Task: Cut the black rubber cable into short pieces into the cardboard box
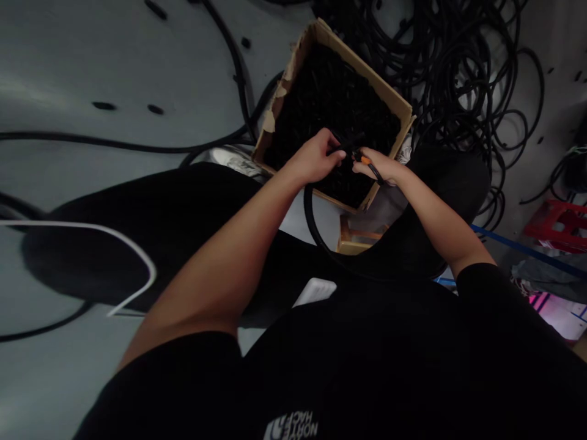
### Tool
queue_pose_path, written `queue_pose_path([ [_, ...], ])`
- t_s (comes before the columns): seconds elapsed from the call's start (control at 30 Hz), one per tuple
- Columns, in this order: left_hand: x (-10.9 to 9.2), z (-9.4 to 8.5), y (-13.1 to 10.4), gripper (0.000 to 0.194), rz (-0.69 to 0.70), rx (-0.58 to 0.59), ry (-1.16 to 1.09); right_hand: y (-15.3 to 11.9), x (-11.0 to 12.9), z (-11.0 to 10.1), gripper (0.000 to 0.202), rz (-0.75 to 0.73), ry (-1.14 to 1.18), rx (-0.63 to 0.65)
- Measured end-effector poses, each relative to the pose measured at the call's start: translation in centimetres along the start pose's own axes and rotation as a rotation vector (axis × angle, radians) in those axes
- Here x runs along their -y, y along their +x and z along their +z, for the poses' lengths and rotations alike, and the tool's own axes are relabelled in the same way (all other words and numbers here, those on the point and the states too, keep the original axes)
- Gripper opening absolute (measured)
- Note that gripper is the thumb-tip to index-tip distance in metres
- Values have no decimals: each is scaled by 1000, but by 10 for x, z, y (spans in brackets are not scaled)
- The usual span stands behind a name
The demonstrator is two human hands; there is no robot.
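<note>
My left hand (318, 157) is closed around a black hose (310, 215) close to its end, above an open cardboard box (373, 68). From there the hose loops down toward my lap. My right hand (383, 167) grips cutters (372, 168) with a black and orange handle; their jaws are dark and hard to make out near the hose end. Both hands are close together over the box's near side. Inside the box lies a heap of short black pieces (334, 88), mostly lost in shadow.
Tangled black hose (454, 67) covers the floor at the upper right. More hose (137, 145) runs across the left, with several short pieces (104, 106) scattered around. A wooden stool (351, 244) shows below the box. A red plastic stool (559, 223) stands far right; a white cable (132, 244) crosses my leg.
</note>
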State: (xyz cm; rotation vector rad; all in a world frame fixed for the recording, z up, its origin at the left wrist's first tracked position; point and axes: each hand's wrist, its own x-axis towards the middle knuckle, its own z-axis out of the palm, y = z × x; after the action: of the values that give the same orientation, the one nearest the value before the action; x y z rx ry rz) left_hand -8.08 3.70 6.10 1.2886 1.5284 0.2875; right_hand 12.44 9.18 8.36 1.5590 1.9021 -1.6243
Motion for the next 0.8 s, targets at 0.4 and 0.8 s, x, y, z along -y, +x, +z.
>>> queue_pose_path([
  [0.4, -4, -15, -8, 39, 46, -51, 154, -8, 11, 0, 40, 54, -124, -114],
  [0.8, 17, -3, 10, 46, -51, -15, 194, -16, -1, -5, 48, 196, -228, 16],
])
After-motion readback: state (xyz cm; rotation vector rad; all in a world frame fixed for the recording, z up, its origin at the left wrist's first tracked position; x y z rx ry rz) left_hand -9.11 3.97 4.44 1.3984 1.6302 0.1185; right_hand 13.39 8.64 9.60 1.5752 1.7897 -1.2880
